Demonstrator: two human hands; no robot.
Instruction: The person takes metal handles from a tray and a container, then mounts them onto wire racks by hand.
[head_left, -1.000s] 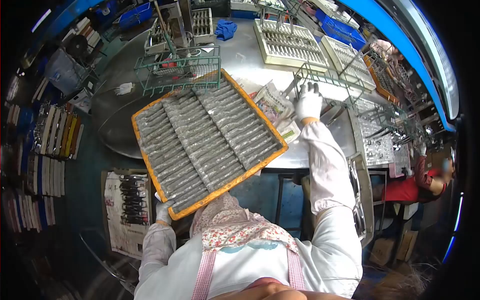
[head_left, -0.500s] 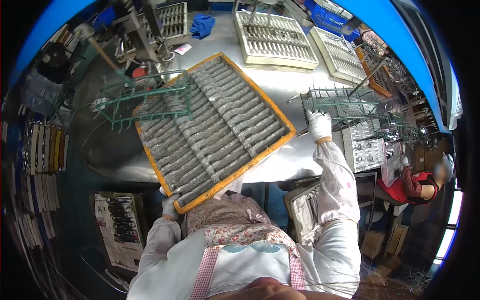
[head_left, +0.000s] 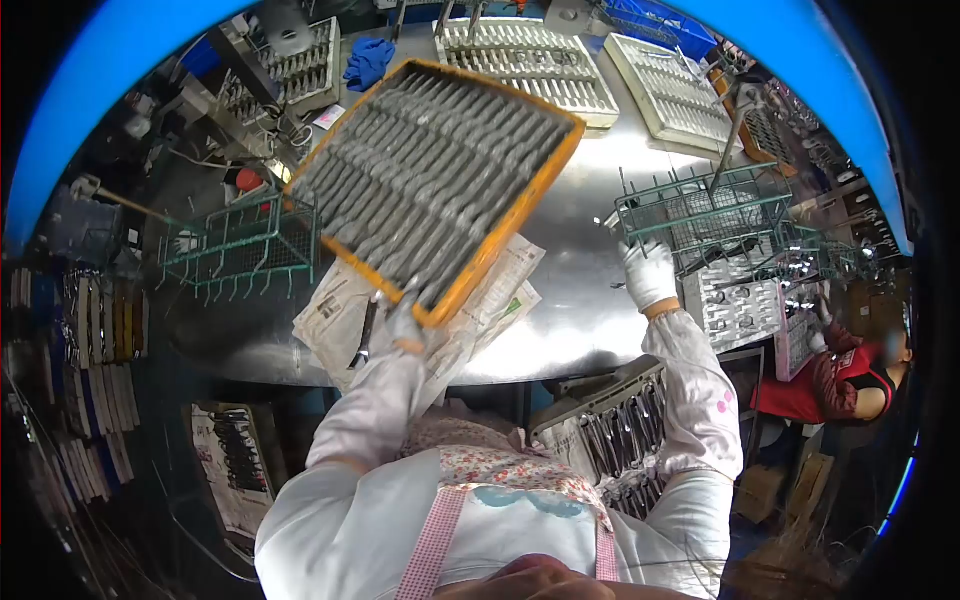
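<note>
My gloved left hand grips the near corner of a large orange-rimmed tray with rows of grey ridged slots. The tray is raised and tilted over sheets of newspaper on the metal table. A slim metal piece, its kind unclear, lies on the paper beside this hand. At the right, the fingers of my gloved right hand are closed at the near left corner of a green wire rack. Part of that grip is hidden.
Another green wire rack is at the left. Pale slotted trays and a blue cloth lie at the back. Below the table edge is a tray of metal pieces. A person in red works at far right.
The orange-rimmed tray has tilted up and away, its near corner lifted by my left hand, uncovering the newspaper and metal piece. My right hand stays at the rack. The view has shifted.
</note>
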